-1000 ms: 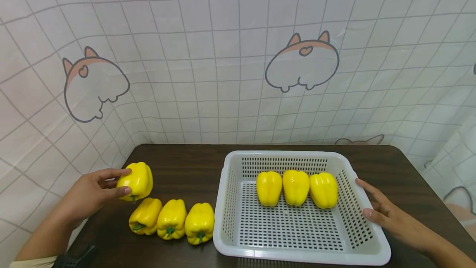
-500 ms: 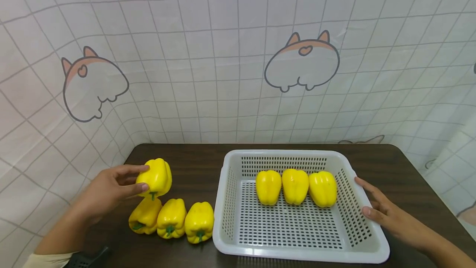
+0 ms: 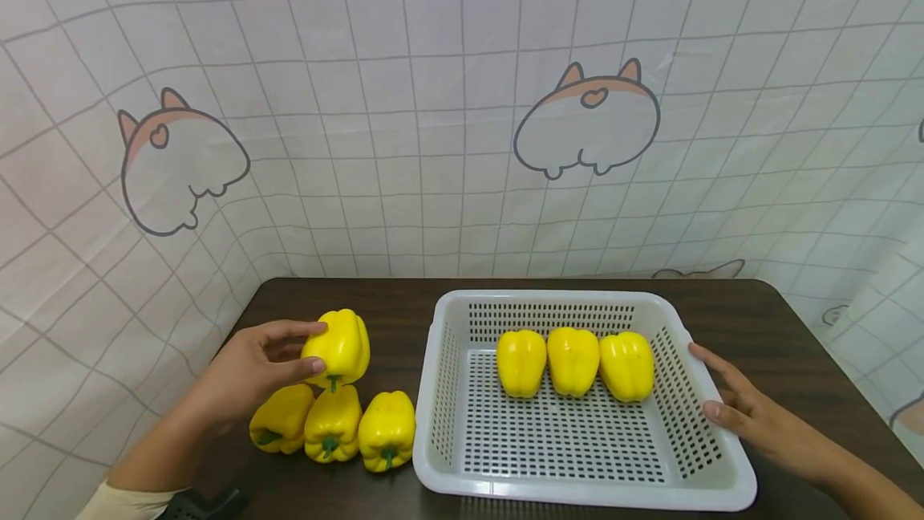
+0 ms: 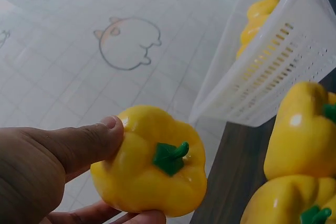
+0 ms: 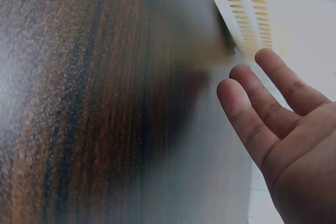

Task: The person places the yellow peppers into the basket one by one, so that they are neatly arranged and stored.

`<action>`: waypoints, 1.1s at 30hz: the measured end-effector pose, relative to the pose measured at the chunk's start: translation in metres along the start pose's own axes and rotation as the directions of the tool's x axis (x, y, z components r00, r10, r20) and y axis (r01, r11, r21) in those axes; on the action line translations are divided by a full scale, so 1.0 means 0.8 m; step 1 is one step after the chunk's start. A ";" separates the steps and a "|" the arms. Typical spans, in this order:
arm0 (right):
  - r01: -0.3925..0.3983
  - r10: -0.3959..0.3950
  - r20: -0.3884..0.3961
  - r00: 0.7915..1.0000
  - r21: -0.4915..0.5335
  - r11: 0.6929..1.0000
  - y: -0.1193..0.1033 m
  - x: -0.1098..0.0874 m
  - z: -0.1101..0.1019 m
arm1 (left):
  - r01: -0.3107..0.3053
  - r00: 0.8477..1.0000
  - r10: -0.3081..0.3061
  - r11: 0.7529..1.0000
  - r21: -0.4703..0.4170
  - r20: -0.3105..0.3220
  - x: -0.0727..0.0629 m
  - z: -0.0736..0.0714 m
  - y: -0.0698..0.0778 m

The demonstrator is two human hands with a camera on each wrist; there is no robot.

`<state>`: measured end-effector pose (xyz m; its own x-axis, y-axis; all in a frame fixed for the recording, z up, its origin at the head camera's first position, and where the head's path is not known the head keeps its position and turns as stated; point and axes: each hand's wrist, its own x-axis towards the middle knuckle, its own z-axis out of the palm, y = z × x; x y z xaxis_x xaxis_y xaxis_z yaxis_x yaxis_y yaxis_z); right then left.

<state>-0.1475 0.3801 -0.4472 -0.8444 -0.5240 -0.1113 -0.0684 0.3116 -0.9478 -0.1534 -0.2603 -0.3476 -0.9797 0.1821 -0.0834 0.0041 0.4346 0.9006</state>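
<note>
My left hand (image 3: 249, 367) holds a yellow bell pepper (image 3: 345, 347) between thumb and fingers, above the table at the left. In the left wrist view the green stem of this bell pepper (image 4: 181, 182) faces the camera, with the thumb on its near top side. Below it in the head view, three more yellow bell peppers (image 3: 387, 432) lie in a row, the middle one partly covered. At the right, my right hand (image 3: 761, 424) rests with index finger and thumb at the rim of a white perforated basket (image 3: 577, 492); its other fingers look extended in the right wrist view.
Inside the basket three yellow bell peppers (image 3: 573, 363) stand side by side towards the back. Everything is on a dark wood-grain table (image 3: 390, 303). A white gridded curtain (image 3: 404, 143) with cartoon animals hangs behind it.
My left hand has moved right with its bell pepper, from beyond the left end of the row to over the middle pepper. The right hand and the basket stay in place.
</note>
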 end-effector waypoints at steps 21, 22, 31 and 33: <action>0.021 -0.022 0.030 0.999 0.046 0.999 0.005 0.001 0.000 | -0.053 0.998 0.050 0.996 0.076 0.031 -0.002 0.039 0.028; 0.020 -0.022 0.034 0.999 0.050 0.999 0.005 0.001 0.000 | -0.055 0.998 0.053 0.995 0.077 0.034 -0.001 0.041 0.029; 0.052 -0.054 0.047 0.997 0.037 0.998 0.006 0.001 -0.002 | -0.069 0.996 0.064 0.994 0.085 0.054 0.000 0.059 0.040; 0.058 -0.060 0.049 0.997 0.036 0.998 0.006 0.001 -0.002 | -0.072 0.996 0.067 0.994 0.077 0.064 0.000 0.063 0.042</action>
<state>-0.1491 0.3821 -0.4511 -0.8116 -0.5802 -0.0690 -0.0980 0.2517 -0.9628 -0.1432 -0.2013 -0.3387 -0.9625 0.2668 -0.0497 0.0902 0.4872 0.8686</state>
